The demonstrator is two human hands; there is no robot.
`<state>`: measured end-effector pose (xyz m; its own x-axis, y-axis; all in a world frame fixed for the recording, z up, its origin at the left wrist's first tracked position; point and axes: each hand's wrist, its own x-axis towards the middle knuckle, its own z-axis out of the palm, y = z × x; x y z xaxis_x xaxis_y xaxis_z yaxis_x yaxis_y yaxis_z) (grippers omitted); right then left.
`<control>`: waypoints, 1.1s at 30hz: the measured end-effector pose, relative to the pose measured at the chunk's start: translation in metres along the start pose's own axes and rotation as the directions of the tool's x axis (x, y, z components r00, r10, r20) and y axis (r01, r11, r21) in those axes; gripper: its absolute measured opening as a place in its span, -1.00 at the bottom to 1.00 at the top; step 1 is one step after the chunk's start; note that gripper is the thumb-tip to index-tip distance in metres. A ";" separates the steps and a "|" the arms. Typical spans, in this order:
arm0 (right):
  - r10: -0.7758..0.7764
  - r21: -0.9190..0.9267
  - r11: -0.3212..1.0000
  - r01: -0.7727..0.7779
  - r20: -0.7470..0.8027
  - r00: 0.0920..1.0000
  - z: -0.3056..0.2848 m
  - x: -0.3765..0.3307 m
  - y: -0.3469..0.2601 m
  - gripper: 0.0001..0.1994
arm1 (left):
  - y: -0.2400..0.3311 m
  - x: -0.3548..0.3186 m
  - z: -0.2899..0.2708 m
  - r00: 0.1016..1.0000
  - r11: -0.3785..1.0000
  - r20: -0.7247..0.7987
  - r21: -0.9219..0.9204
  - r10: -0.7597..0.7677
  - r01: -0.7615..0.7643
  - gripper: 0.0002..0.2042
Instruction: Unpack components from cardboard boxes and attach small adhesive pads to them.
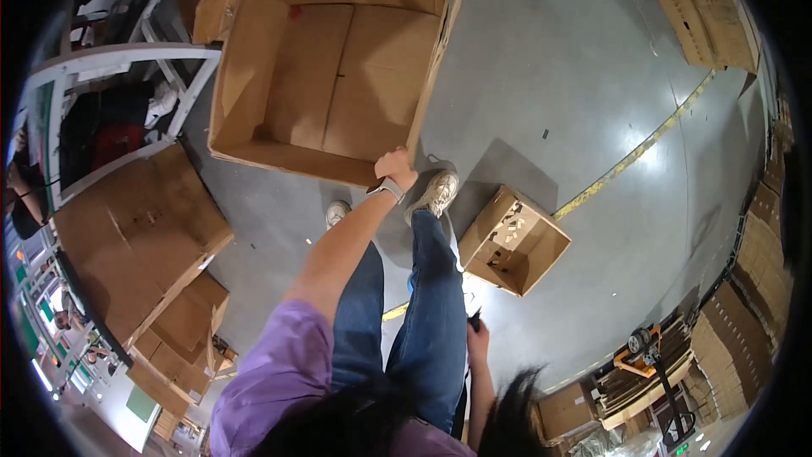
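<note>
My left hand, with a watch on the wrist, grips the near right corner of a large open cardboard box that stands empty on the grey floor. My right hand hangs beside my right leg, closed around a small dark object too small to identify. My feet in light shoes stand just in front of the large box.
A small open cardboard box with small pieces inside sits to the right of my feet. Closed cardboard boxes are stacked at the left beside a white metal frame. A yellow floor line, a pallet jack and flat cardboard stacks lie to the right.
</note>
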<state>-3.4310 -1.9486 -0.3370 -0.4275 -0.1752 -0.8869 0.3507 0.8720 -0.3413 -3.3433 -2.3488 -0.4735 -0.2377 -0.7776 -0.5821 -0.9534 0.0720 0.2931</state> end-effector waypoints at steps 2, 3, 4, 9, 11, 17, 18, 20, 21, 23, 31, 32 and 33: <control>0.080 0.139 0.987 -0.079 -0.002 0.997 -0.024 0.006 -0.036 -0.80 | 0.056 -0.020 -0.073 0.991 0.993 -0.070 -0.025 0.117 -0.119 -0.72; 0.059 0.220 0.974 -0.056 -0.010 0.998 -0.033 0.014 -0.047 -0.80 | 0.088 -0.030 -0.110 0.962 0.968 -0.138 -0.053 0.236 -0.245 -0.73; 0.057 0.323 0.946 -0.036 -0.054 0.997 -0.029 0.012 -0.082 -0.78 | 0.109 -0.039 -0.149 0.930 0.937 -0.196 -0.102 0.312 -0.335 -0.72; -0.072 0.760 0.600 0.250 -0.260 0.963 -0.071 0.025 -0.211 -0.69 | 0.188 -0.127 -0.320 0.917 0.817 -0.094 -0.425 0.388 -0.389 -0.68; -0.326 0.721 0.437 0.538 -0.431 0.842 -0.115 0.043 -0.246 -0.60 | 0.187 -0.160 -0.354 0.872 0.331 -0.176 -0.876 0.456 -0.350 -0.66; -0.579 0.664 0.391 0.638 -0.362 0.731 -0.130 -0.062 -0.393 -0.59 | 0.111 -0.132 -0.321 0.853 -0.008 -0.177 -0.980 0.490 -0.199 -0.61; -0.607 0.555 0.454 0.697 -0.380 0.698 -0.120 -0.068 -0.415 -0.58 | 0.093 -0.113 -0.307 0.873 -0.072 -0.095 -0.995 0.478 -0.069 -0.61; -0.637 0.388 0.498 0.776 -0.443 0.631 -0.091 -0.040 -0.445 -0.60 | 0.092 -0.085 -0.292 0.967 -0.134 -0.086 -0.989 0.240 -0.055 -0.65; -0.653 0.356 0.477 0.804 -0.469 0.595 -0.061 -0.012 -0.463 -0.63 | 0.040 -0.060 -0.259 0.966 -0.115 -0.100 -0.991 0.238 -0.074 -0.65; -0.773 0.269 0.565 0.780 -0.156 0.614 0.003 0.019 -0.503 -0.68 | -0.078 -0.027 -0.220 0.989 0.738 -0.117 -0.675 -0.089 -0.014 -0.67; -0.499 0.123 0.862 0.492 0.025 0.866 0.004 0.033 -0.405 -0.76 | -0.071 -0.155 -0.172 0.972 0.899 0.204 -0.437 0.121 -0.020 -0.80; -0.473 0.033 0.881 0.473 0.018 0.881 -0.004 0.028 -0.379 -0.75 | -0.069 -0.170 -0.168 0.972 0.899 0.206 -0.439 0.115 -0.014 -0.80; -0.480 -0.040 0.876 0.480 0.022 0.877 -0.013 0.026 -0.355 -0.73 | -0.064 -0.183 -0.167 0.971 0.939 0.226 -0.344 0.074 0.008 -0.80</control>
<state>-3.5778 -2.2569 -0.2352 -0.5249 -0.5823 -0.6208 0.0688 0.6980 -0.7128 -3.2077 -2.3157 -0.2591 -0.3436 -0.6090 -0.7149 -0.8332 -0.1536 0.5313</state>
